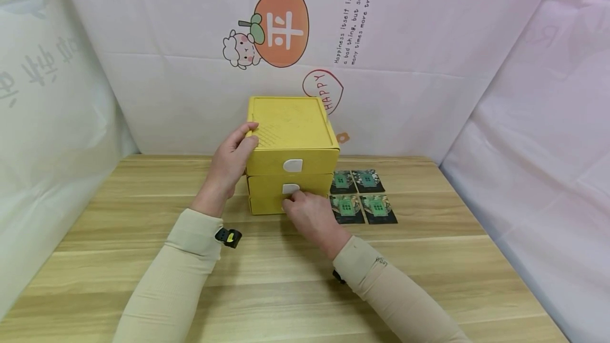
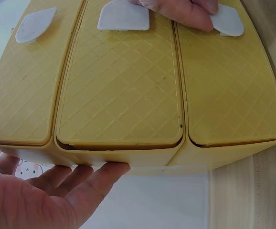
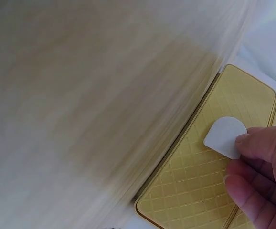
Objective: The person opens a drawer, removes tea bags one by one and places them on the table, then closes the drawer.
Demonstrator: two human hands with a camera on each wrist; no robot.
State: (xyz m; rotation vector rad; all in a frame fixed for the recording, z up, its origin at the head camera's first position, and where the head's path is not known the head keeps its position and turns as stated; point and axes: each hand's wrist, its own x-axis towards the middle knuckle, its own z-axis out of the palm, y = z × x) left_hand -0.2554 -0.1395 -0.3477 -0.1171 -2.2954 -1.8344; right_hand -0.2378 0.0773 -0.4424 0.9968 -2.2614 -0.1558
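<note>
A yellow box of stacked drawers (image 1: 293,126) with white tab handles stands on the table. My left hand (image 1: 231,160) rests at its upper left edge, fingertips reaching onto the top. In the left wrist view, straight fingers (image 2: 97,186) lie against the box's side. My right hand (image 1: 312,216) is low at the front and covers the bottom handle in the head view. Thumb and fingers of it pinch the white tab (image 3: 226,136) of the bottom drawer (image 3: 190,191), as the right wrist view shows. All the drawer fronts look closed.
Several dark cards with green pictures (image 1: 376,208) lie in two rows at the box's right. A printed white cloth (image 1: 200,105) hangs close behind the box, and more cloth flanks the wooden table (image 1: 267,290) on both sides.
</note>
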